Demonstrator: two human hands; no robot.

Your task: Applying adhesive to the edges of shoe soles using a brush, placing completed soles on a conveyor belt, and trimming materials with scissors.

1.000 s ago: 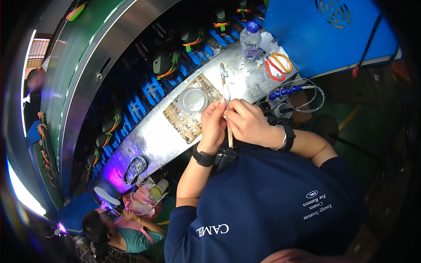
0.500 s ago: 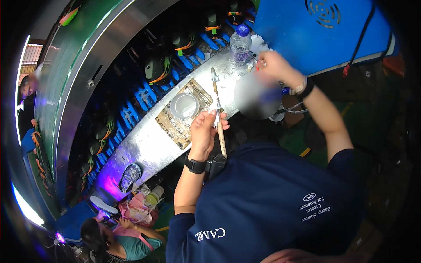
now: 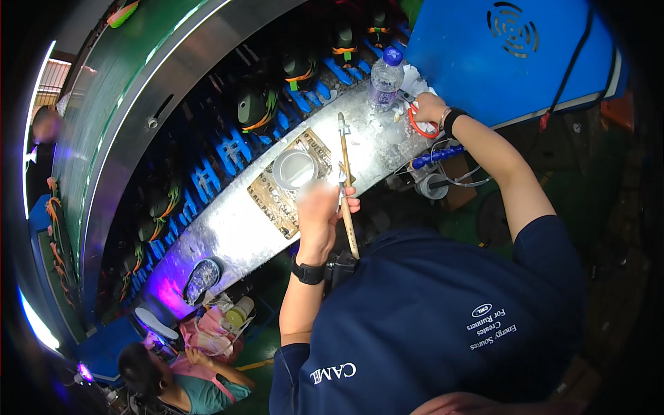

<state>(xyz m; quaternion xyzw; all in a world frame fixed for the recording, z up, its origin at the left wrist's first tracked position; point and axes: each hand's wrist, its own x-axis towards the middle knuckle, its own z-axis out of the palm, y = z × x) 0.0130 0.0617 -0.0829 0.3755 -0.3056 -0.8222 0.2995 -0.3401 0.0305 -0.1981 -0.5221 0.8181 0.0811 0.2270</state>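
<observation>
The left hand (image 3: 319, 207) sits at the near edge of the metal bench (image 3: 228, 232), its fingers closed around a long wooden-handled brush (image 3: 345, 181) that points toward 12 o'clock. The right hand (image 3: 429, 109) is stretched out toward 1 o'clock at the far end of the bench, its fingers on red-handled scissors (image 3: 415, 122); whether they are clamped or only touching, I cannot tell. By the look of it, the step in hand is fetching the scissors while the brush is kept ready; the next move would call for bringing the scissors back to the brush without sweeping the bottle.

A clear plastic bottle (image 3: 384, 79) with a blue cap stands upright just beside the right hand, at its 10 o'clock. A round metal tin (image 3: 294, 169) rests on a printed card (image 3: 290, 183) at 10 o'clock from the left hand. Beyond the bench, dark shoes (image 3: 257, 107) ride blue holders. Blue coiled hose (image 3: 436, 155) hangs below the right wrist. Another person (image 3: 176, 377) works at 7 o'clock.
</observation>
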